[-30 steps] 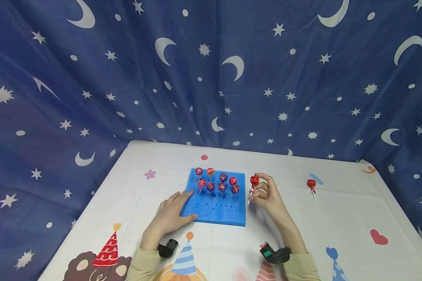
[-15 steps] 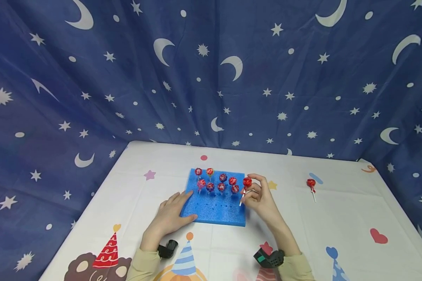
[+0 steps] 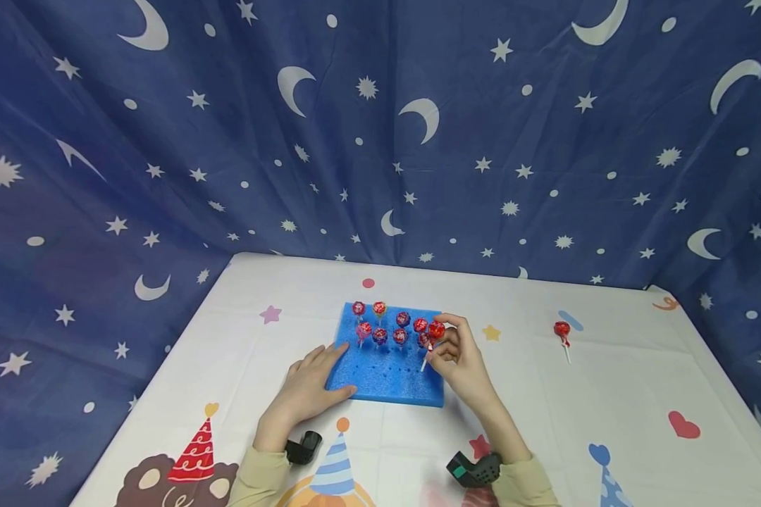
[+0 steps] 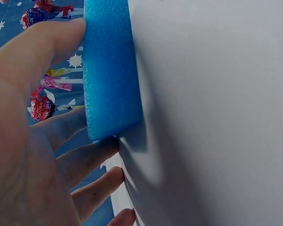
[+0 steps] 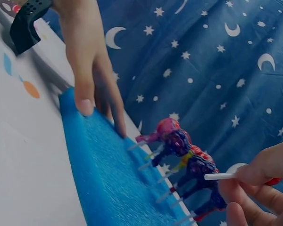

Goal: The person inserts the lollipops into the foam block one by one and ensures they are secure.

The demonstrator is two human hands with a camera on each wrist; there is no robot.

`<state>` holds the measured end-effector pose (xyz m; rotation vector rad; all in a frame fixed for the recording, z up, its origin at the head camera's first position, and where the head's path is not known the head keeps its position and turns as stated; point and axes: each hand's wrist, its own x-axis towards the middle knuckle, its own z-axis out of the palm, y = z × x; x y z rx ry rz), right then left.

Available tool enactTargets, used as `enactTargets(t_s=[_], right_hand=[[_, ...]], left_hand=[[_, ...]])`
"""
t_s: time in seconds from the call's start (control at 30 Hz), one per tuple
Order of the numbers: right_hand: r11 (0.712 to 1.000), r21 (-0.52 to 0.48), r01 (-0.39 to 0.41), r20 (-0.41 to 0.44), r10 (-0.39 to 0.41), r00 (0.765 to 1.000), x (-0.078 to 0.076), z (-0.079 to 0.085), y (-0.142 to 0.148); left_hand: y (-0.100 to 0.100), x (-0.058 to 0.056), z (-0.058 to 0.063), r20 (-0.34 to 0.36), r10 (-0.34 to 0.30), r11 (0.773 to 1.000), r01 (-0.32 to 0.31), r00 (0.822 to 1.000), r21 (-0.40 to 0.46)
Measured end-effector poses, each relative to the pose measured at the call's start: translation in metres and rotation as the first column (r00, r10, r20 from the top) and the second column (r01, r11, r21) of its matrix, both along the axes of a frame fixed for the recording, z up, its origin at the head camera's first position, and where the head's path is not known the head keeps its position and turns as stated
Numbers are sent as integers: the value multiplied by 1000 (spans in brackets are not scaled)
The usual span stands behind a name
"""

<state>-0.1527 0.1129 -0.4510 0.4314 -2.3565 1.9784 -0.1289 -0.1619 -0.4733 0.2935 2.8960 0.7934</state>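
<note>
My right hand (image 3: pixel 463 362) pinches a red-wrapped lollipop (image 3: pixel 437 330), its head upward, over the right part of a blue foam block (image 3: pixel 380 384). In the right wrist view the bare end of its white stick (image 5: pixel 220 176) pokes out past the fingers, above the foam surface. Several wrapped lollipops (image 3: pixel 364 330) stand upright in two rows in the block's far half. My left hand (image 3: pixel 307 387) rests on the block's left side, thumb at the near edge and fingers stretched along the side; the left wrist view shows the thumb (image 4: pixel 68 40) against the foam.
Another red lollipop (image 3: pixel 562 329) lies on the white patterned tablecloth (image 3: pixel 621 366) to the right. Small holes (image 3: pixel 384 376) dot the near half of the foam. A dark blue curtain (image 3: pixel 456 176) with moons and stars hangs behind the table.
My right hand has carried the lollipop leftward, from beside the block's right edge to over the foam. The left hand has stayed in place on the block.
</note>
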Motion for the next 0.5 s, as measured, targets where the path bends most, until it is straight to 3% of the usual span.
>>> enactTargets(t_s=[0.5], right_hand=[[992, 121, 26, -47, -20, 999, 8, 9, -27]], left_hand=[[0, -1, 2, -1, -7, 1000, 7, 1000, -3]])
